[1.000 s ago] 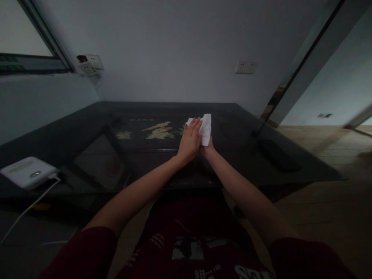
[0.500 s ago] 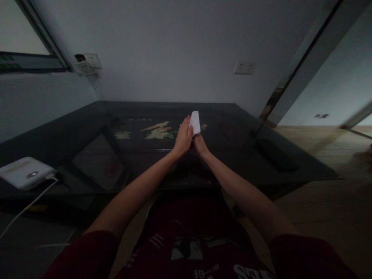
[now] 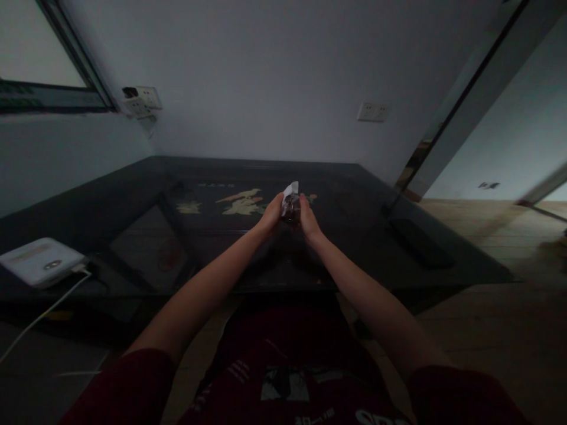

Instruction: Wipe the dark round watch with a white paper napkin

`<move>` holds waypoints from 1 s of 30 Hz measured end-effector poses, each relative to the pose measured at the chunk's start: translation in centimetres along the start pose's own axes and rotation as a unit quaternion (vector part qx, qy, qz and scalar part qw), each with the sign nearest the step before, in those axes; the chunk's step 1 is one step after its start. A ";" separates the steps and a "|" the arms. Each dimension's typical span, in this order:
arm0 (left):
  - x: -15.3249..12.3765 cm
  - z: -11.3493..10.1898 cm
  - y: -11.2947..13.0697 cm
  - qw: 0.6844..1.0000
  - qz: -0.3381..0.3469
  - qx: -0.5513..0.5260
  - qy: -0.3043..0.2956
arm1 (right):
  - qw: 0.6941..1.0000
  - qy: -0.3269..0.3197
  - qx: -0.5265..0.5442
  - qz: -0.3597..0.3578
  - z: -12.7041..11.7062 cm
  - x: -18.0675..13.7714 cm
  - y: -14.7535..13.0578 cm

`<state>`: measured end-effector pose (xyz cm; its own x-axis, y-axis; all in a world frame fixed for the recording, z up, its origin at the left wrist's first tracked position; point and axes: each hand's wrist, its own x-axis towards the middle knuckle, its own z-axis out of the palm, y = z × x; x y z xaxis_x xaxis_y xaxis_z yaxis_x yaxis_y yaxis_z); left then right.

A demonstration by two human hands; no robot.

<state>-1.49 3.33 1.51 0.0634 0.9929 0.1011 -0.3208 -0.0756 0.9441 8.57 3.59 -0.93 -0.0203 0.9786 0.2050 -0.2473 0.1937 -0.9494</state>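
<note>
Clear glass [image 3: 291, 212], crumpled white tissue [image 3: 290, 189] alongside; left grip [image 3: 271, 211], right grip [image 3: 309, 216] clasping glass

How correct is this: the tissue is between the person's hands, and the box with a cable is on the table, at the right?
Wrong side: the head view shows the box with a cable on the table at the left. The tissue is indeed between the left hand and right hand.

Pale wall [image 3: 261, 77] behind dark table [image 3: 367, 227]
</note>
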 end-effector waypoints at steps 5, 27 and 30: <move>0.1 0.5 0.1 0.986 -0.105 -0.128 -0.002 | 0.999 0.041 0.016 0.013 0.1 -0.3 -1.3; 0.0 -0.4 -1.1 0.986 -0.138 -0.098 0.009 | 0.921 0.101 -0.358 -0.118 -15.7 1.5 -2.8; 0.2 -0.4 -2.0 0.991 -0.110 -0.074 -0.014 | 0.911 0.097 -0.390 -0.090 -16.1 1.9 -1.9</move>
<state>-1.21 3.69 -0.48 0.1730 0.9806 -0.0922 -0.4320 0.1597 0.8876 24.59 6.25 -2.54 0.1439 0.9055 0.3993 0.5356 0.2681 -0.8008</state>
